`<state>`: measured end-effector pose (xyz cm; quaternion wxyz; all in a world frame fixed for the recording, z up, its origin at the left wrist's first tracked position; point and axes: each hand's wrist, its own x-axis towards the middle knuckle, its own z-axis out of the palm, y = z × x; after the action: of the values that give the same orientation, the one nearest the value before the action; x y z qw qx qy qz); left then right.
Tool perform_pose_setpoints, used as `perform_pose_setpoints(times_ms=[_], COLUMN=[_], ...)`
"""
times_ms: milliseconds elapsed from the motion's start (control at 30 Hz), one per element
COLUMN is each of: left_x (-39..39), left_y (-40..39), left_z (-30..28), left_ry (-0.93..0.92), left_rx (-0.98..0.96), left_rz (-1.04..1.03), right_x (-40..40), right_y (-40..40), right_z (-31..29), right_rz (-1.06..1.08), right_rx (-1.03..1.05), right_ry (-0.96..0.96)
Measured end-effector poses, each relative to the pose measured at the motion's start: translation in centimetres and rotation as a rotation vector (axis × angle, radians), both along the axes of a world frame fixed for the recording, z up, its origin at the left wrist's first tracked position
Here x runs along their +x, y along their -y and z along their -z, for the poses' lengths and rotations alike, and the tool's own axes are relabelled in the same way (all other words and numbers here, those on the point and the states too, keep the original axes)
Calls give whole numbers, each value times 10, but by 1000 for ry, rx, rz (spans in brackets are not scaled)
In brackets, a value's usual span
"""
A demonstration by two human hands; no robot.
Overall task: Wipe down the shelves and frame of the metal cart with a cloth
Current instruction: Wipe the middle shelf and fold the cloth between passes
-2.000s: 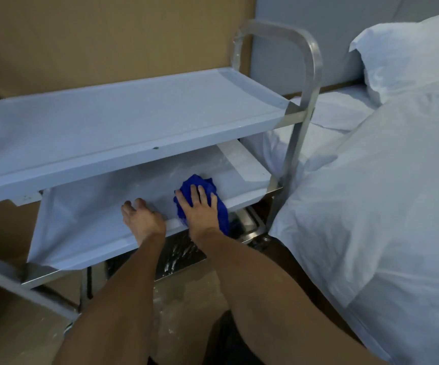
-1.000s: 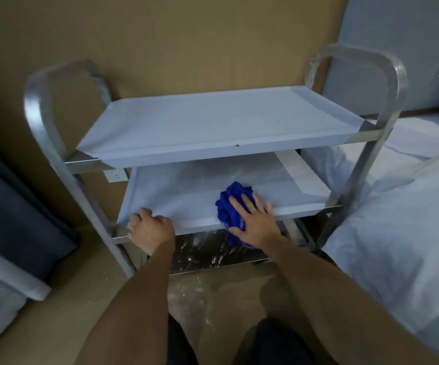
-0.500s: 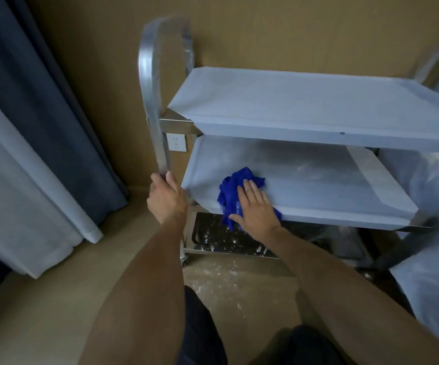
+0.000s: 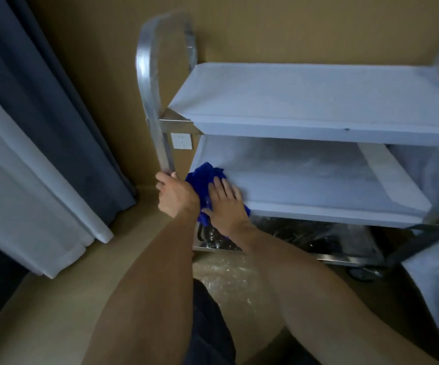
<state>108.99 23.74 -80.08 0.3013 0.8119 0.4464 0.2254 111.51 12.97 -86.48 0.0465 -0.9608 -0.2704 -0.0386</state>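
The right hand [image 4: 225, 204], fingers flat, has slid the blue cloth [image 4: 203, 177] to the middle shelf's [image 4: 318, 185] left corner. The left hand [image 4: 175, 197] now grips the frame post [image 4: 164, 154] beside it, so the frame probably comes next.

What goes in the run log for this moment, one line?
step: wiping middle shelf | right hand flat on blue cloth, left corner | left hand holds frame upright

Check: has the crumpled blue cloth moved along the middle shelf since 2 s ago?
Yes. The crumpled blue cloth went from the middle shelf's right part to its left end.
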Motion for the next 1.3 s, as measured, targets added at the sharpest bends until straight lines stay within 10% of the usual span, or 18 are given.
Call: perform_pose_setpoints(times_ms=[367,633,900,1133,1300], left_x=[8,19,20,9,1], left_y=[15,33,35,30,8], left_z=[13,28,27,28,36], left_ry=[38,88,74,127,143], left_rx=[84,141,181,188,195], left_rz=[-89,-138,-133,-41,33], right_x=[39,52,78,62,47], right_y=[372,439,328,49,-39], right_z=[-20,-18,-44,-30,-31], right_rz=[1071,993,865,445,75], right_rx=[214,19,-388,275,285], right_ry=[-32,63,-56,-31,-95])
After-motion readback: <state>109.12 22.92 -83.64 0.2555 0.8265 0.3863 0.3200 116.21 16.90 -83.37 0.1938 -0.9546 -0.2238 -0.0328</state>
